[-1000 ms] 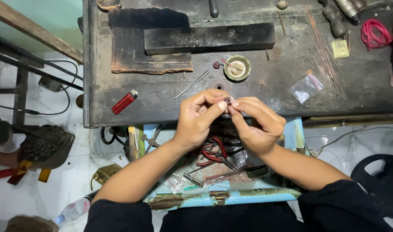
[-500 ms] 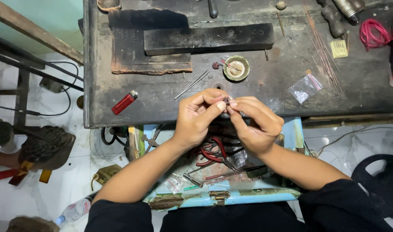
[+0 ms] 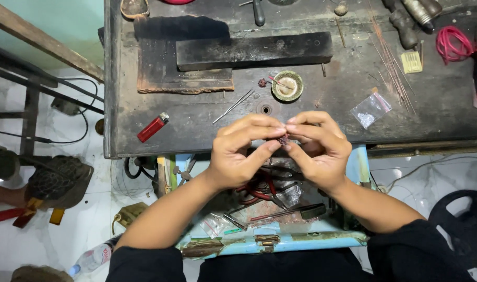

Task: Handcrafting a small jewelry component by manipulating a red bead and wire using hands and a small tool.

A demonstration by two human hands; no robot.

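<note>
Head view, looking down: nearest me sits the open pale blue wooden drawer [image 3: 301, 241], cluttered with red-handled pliers [image 3: 259, 190] and small clear plastic bags. Above it my left hand [image 3: 238, 154] and right hand [image 3: 319, 151] meet at the front edge of the dark, scorched wooden bench [image 3: 197, 125]. Between them is a tiny dark reddish bead-like piece [image 3: 284, 139], pinched from both sides; each grip is closed on it with thumb and forefinger tips, the other fingers curled loosely. I judge it to be very light and hard, small enough to slip or spring away if I squeeze unevenly, so it is best held across its widest part with fingertip pads only. Further out on the bench lie a red plastic lighter [image 3: 153, 127], thin metal tweezers [image 3: 233, 106], and a small round brass dish [image 3: 287, 85] with a similar spiky bead just beside it. To the right lies a small clear plastic bag [image 3: 370, 109]. Beyond are a long charred black block [image 3: 254, 50], thin copper wires [image 3: 390, 60] and a coil of red cord [image 3: 454, 44].
</note>
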